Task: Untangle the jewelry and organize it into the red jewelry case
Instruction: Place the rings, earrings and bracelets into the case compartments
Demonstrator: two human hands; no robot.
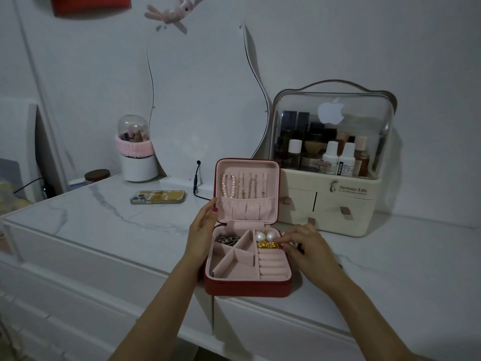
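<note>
red jewelry case (pixel 247 287), open (pink lining)

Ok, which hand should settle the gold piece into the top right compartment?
The right hand: its fingertips already pinch the gold jewelry beside the pearl earrings. The left hand rests flat against the red jewelry case, steadying its lid.
</note>
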